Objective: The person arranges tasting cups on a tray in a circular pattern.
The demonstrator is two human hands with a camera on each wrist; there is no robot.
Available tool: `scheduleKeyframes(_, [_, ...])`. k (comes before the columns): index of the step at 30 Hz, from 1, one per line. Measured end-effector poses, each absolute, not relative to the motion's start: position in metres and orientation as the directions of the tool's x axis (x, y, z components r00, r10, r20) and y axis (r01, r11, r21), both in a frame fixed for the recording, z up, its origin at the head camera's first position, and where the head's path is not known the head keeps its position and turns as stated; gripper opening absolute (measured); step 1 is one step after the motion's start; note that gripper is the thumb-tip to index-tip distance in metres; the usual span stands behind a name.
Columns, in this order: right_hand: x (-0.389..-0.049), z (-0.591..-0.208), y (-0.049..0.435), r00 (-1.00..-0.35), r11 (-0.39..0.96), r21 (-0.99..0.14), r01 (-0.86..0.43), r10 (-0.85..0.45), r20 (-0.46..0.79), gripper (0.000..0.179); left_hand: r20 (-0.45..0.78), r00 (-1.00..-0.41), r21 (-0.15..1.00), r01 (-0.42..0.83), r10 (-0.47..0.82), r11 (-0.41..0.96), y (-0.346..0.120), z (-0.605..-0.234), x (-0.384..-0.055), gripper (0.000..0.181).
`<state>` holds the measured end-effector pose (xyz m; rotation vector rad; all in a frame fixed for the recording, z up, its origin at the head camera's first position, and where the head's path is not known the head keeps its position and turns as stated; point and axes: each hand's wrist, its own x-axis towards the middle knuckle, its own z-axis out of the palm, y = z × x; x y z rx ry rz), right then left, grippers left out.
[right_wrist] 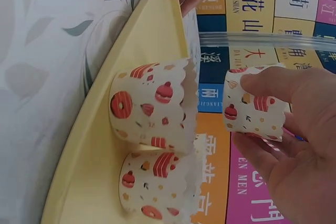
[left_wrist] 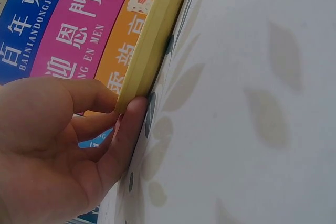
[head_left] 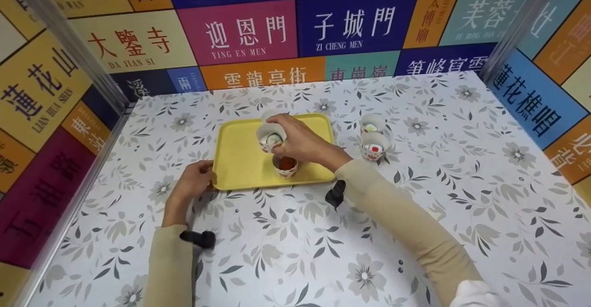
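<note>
My right hand [head_left: 304,141] holds a paper baking cup [right_wrist: 254,103] with printed cakes and doughnuts, above a yellow tray [head_left: 240,164]. Something green and white shows inside this cup in the head view. Below it, a similar cup [head_left: 287,174] with dark red contents stands on the tray. Part of another cup [head_left: 269,114] appears behind my right hand; its contents are hidden. The right wrist view shows two cups standing side by side on the tray. At the tray's near left corner, my left hand [left_wrist: 68,140] pinches the rim between thumb and fingers.
Right of the tray, two more paper cups stand close together on the floral tabletop [head_left: 277,251]: a front cup [head_left: 374,151] with a red and white item and a rear cup [head_left: 372,122] with yellow and white contents. Panels with large lettering [head_left: 240,34] enclose the table's back and sides.
</note>
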<state>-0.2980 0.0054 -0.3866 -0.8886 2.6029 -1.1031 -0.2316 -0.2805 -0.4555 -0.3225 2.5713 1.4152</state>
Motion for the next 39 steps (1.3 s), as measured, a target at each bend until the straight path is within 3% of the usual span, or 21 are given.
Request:
scheduleKeyframes(6, [-0.296, -0.389, -0.005, -0.81, 0.549, -0.691, -0.471, -0.579, 0.092, 0.067, -0.279, -0.954, 0.803, -0.294, -0.109, 0.519, -0.279, -0.454, -0.231, 0.054])
scheduleKeyframes(13, [-0.293, -0.398, -0.018, -0.839, 0.606, -0.678, -0.416, -0.543, 0.029, 0.07, -0.273, -0.955, 0.808, -0.293, -0.115, 0.511, -0.28, -0.455, -0.232, 0.054])
scheduleKeyframes(39, [-0.292, -0.419, -0.035, -0.846, 0.755, -0.476, -0.451, -0.532, -0.041, 0.071, -0.276, -0.956, 0.82, -0.287, -0.097, 0.495, -0.28, -0.456, -0.232, 0.053])
